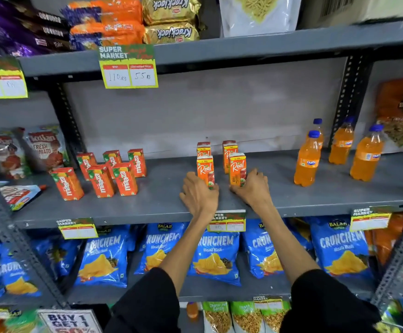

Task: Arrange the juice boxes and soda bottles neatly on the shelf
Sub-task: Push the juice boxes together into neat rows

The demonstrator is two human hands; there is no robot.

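Left hand [199,193], right hand [252,188] gripping front Real boxes [237,168].

Two bare forearms, uncovered from elbow to wrist, each ending in a bare left hand [199,197] and right hand [253,188] without rings, watch, bracelet or gloves. Black sleeves [325,301], loose-fitting and plain, pushed up to about elbow level on both arms. No logos, seams, buttons or markings discernible on the fabric.
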